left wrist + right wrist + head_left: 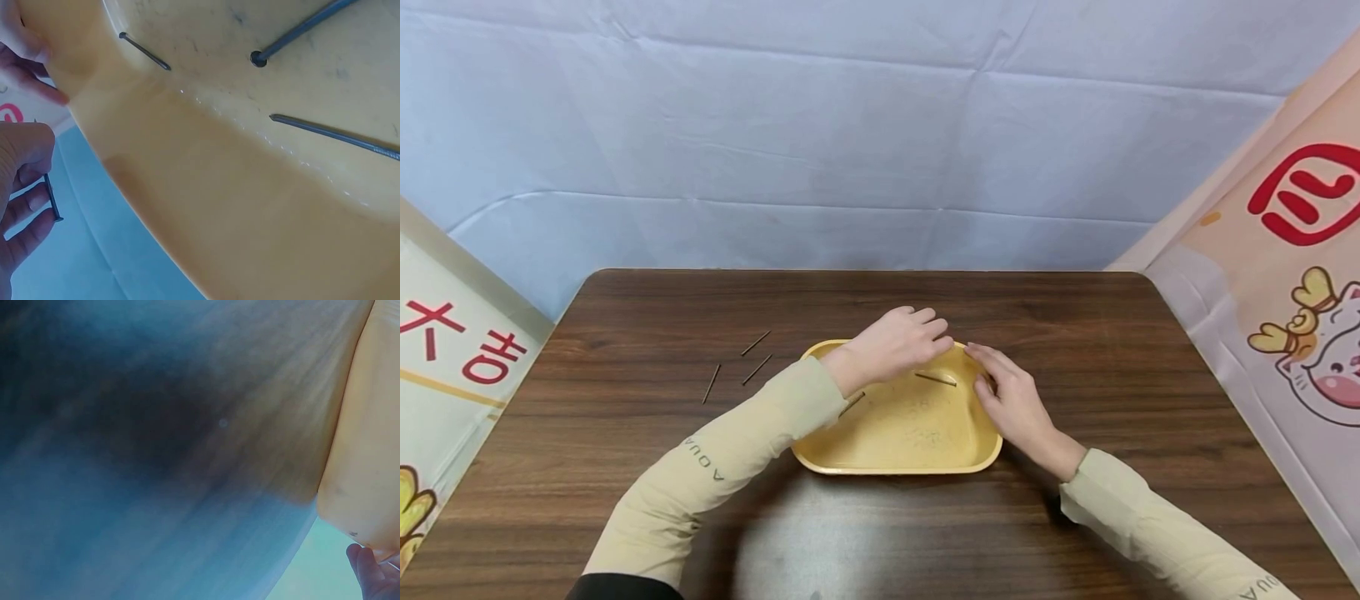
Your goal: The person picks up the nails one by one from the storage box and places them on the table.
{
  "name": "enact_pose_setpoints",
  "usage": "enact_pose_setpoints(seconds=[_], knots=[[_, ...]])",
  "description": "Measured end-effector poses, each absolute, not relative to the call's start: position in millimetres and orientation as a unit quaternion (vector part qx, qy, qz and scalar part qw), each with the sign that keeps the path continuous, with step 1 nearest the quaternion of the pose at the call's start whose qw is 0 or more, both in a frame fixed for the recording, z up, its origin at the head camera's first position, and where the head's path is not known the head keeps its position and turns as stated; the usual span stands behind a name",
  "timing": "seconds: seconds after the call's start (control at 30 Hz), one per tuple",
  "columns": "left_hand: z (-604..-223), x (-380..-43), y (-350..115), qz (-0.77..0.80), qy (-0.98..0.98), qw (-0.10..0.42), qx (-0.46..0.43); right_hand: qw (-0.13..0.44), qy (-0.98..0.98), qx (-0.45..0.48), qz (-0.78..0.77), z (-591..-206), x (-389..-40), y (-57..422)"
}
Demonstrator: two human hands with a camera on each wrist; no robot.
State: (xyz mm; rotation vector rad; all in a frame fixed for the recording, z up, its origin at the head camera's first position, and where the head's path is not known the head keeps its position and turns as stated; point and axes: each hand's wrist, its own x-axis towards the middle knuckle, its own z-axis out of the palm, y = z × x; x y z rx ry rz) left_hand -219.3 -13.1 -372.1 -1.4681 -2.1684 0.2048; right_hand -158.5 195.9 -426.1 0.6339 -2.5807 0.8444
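Note:
A yellow tray sits on the table with nails inside it. Over its far side reaches my left hand. In the left wrist view the fingers of that hand pinch a dark nail, its head pointing down in the picture. My right hand holds the tray at its right rim, fingers and thumb at the edge; its fingertips show beside the tray wall in the right wrist view. Inside the tray lie a nail near the far right and another nail, partly covered by the left sleeve.
Left of the tray, three loose nails lie apart on the brown wooden table: an upper nail, a middle nail and a left nail. A pale blue cloth hangs behind the table, with printed panels at both sides.

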Motion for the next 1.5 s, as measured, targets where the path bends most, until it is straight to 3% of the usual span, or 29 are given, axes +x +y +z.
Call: enact_pose_setpoints(seconds=[1.5], knots=[[-353, -228, -42, 0.055, -0.806, 0.275, -0.521, 0.165, -0.915, 0.218, 0.298, -423, -156, 196]])
